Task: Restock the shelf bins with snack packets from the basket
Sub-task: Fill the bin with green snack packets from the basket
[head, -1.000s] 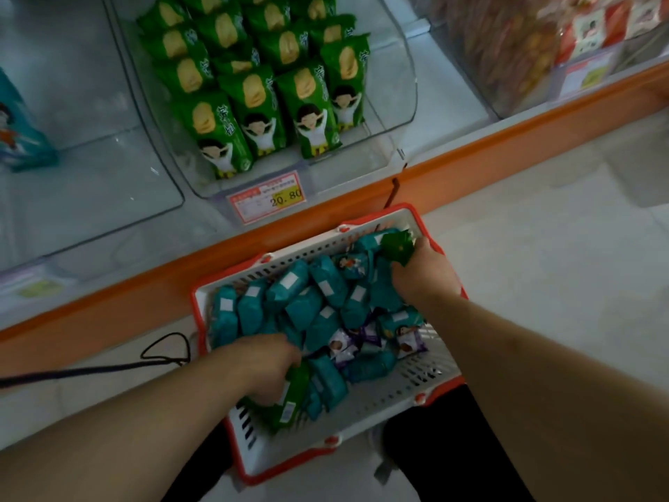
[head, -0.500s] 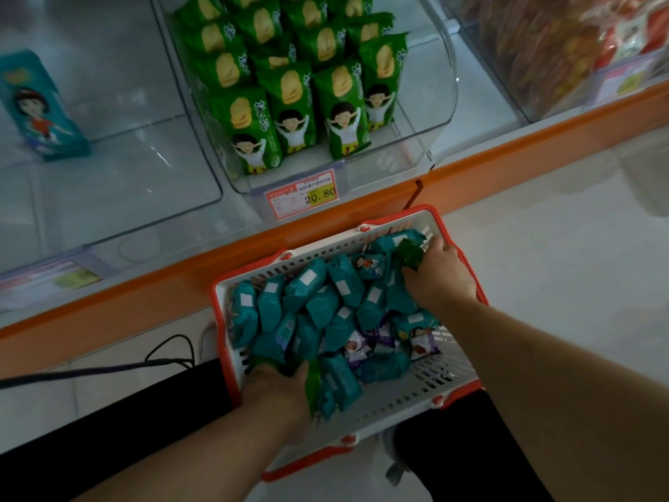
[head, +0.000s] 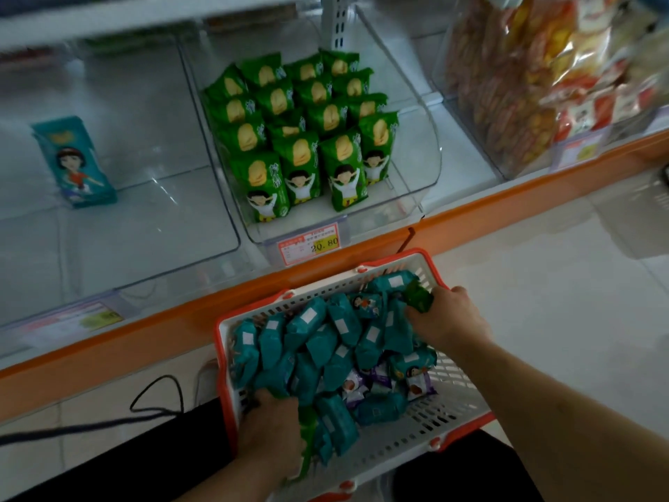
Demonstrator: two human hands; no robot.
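A white basket with a red rim (head: 457,396) sits on my lap, heaped with teal snack packets (head: 318,342) and a few purple ones (head: 376,382). My left hand (head: 269,432) is at the basket's near left corner and grips a green packet (head: 307,432). At the far right corner my right hand (head: 447,322) holds another green packet (head: 419,297). Ahead, a clear shelf bin (head: 420,168) holds several rows of green packets (head: 300,135). The clear bin to its left (head: 152,197) holds one teal packet (head: 74,161).
An orange shelf edge (head: 152,331) runs across in front of the basket. A price tag reading 20.80 (head: 309,244) hangs under the green bin. Bagged orange and red snacks (head: 535,74) fill the bin at right. A black cable (head: 155,400) lies on the pale floor.
The view has tilted up and more of the shelf shows. My left hand has drawn back to the basket's near left corner with its green packet. The right hand stays at the far corner.
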